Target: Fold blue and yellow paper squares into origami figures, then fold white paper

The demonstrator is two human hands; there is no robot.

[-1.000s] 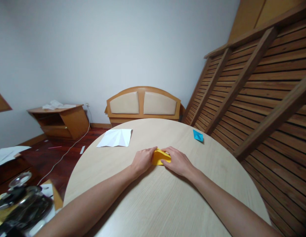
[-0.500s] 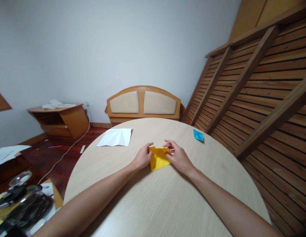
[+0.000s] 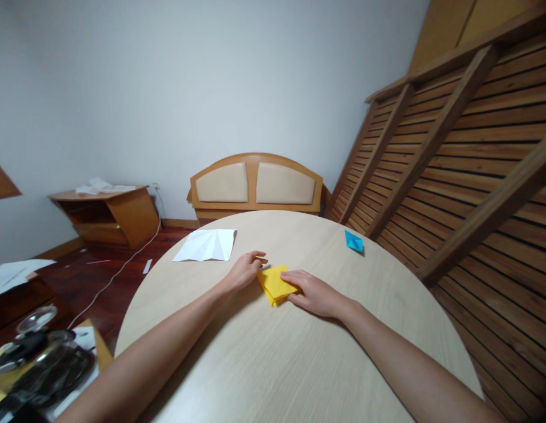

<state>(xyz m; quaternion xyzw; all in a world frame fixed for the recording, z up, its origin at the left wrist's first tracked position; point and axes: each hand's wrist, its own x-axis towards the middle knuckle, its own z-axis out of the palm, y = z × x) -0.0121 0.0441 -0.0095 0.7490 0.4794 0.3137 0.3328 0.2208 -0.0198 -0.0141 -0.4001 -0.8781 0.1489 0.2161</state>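
A folded yellow paper lies flat on the round light-wood table, a little past its middle. My right hand rests palm down on the paper's right side, fingers pressing its edge. My left hand lies at the paper's upper left corner, fingers spread and touching the table and the paper's edge. Neither hand lifts the paper.
A creased white sheet lies at the table's far left edge. A small blue folded paper sits far right. Beyond stand a padded wooden headboard, a slatted wood frame at right, and a low cabinet at left.
The yellow paper, held partly raised between both hands half a second ago, now lies flat. My right hand has come down onto it and my left hand has slid to its upper left corner.
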